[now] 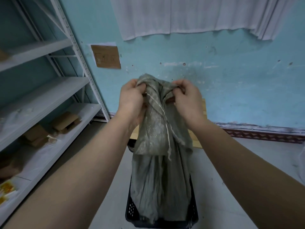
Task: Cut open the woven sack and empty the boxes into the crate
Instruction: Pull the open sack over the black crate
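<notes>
A grey-green woven sack [160, 171] hangs upside down in front of me, its lower end draped into a dark slotted plastic crate [131, 210] on the floor. My left hand [132, 101] and my right hand [186, 100] each grip a bunched corner of the sack's raised end, at chest height. A pale string [166, 126] dangles down the sack's front. The sack looks limp. Any boxes in the crate are hidden under the fabric.
A grey metal shelf rack [49, 96] with cardboard boxes [66, 121] and plastic bags stands on the left. A wooden board [196, 139] lies on the floor behind the crate, against the blue wall. A white curtain [198, 15] hangs above.
</notes>
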